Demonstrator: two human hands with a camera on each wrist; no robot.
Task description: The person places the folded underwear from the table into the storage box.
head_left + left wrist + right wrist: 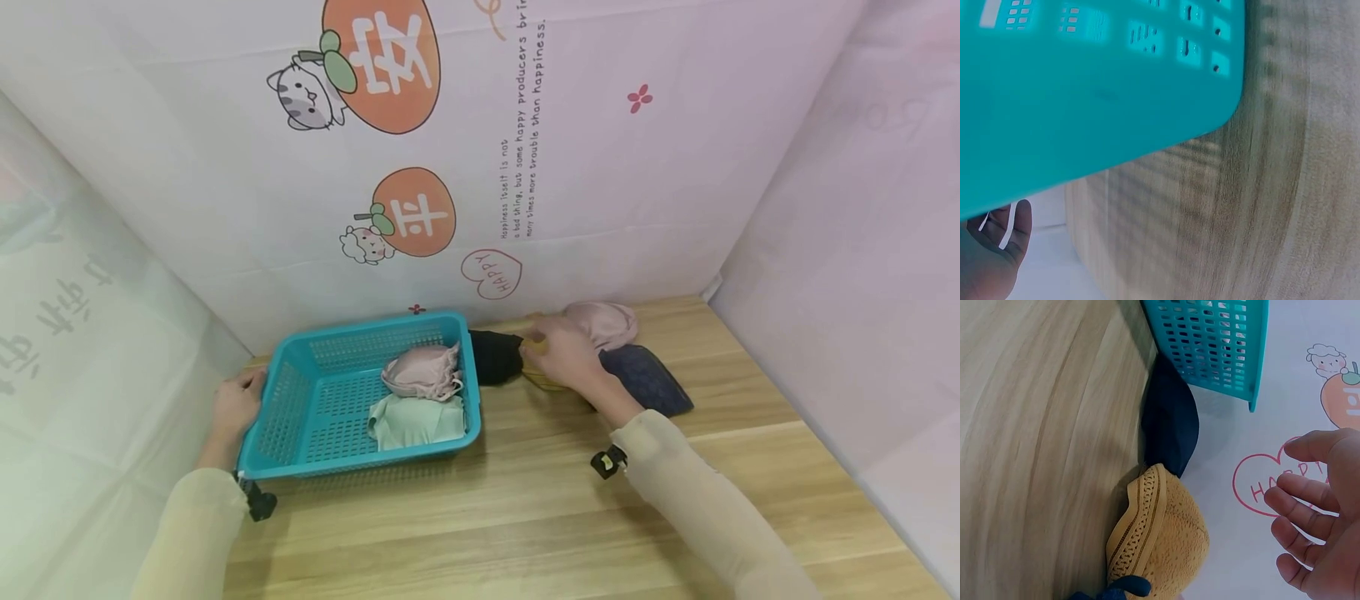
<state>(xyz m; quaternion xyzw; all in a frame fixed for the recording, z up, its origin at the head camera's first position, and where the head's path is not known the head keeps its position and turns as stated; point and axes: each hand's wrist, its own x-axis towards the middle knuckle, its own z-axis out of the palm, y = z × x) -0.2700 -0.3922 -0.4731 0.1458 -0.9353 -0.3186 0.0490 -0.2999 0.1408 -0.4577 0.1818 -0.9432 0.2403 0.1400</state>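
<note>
Hovering right hand over yellow bra, fingers loosely bent

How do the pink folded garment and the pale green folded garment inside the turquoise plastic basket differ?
The pink folded garment is rounded and bunched; the pale green folded garment lies flatter and wider. The pink one sits toward the basket's far wall, the green one toward its near wall. Both lie at the right end of the turquoise plastic basket.
</note>
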